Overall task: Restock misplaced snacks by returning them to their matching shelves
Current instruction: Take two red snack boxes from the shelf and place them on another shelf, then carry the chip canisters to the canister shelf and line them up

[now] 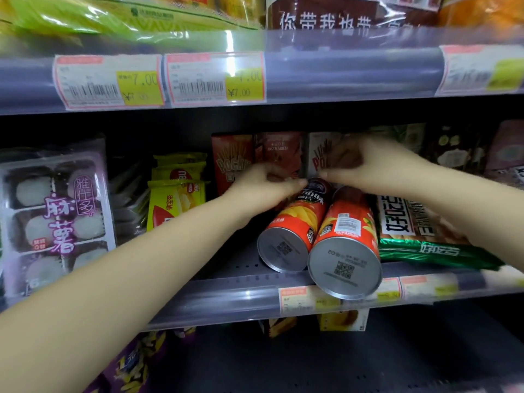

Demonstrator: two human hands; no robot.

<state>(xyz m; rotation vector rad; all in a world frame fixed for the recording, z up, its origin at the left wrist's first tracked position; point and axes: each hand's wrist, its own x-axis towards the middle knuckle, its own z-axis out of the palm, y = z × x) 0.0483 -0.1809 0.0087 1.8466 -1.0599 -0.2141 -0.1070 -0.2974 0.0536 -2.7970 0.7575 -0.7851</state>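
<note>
Both hands are working at the far end of the middle grey metal shelf (226,272), among the snack stock. Two orange cardboard crisp canisters with silver metal bases lie on their sides there, bases toward the viewer: the left canister (295,225) sits fully on the shelf, and the right canister (347,239) touches it along one side, with its base projecting past the near shelf edge. The left hand (263,185) reaches in over the far end of the left canister, fingers (295,183) pressed together and curled; the picture is blurred here, so whether they pinch the canister top or one of the boxes behind cannot be told. The right hand (368,163) hovers just above the far ends of both canisters, fingers bent downward and close together, with no confirmed grip. Behind the hands stands a row of upright red and white cardboard biscuit-stick boxes (231,158). A green-edged foil snack packet (419,231) lies flat just right of the canisters. Judged step: sorting the lying canisters from the boxed stock on this shelf. The next move calls for a firm grip on a single canister, while steadying its neighbour, since the overhanging right canister could roll off the near edge.
</note>
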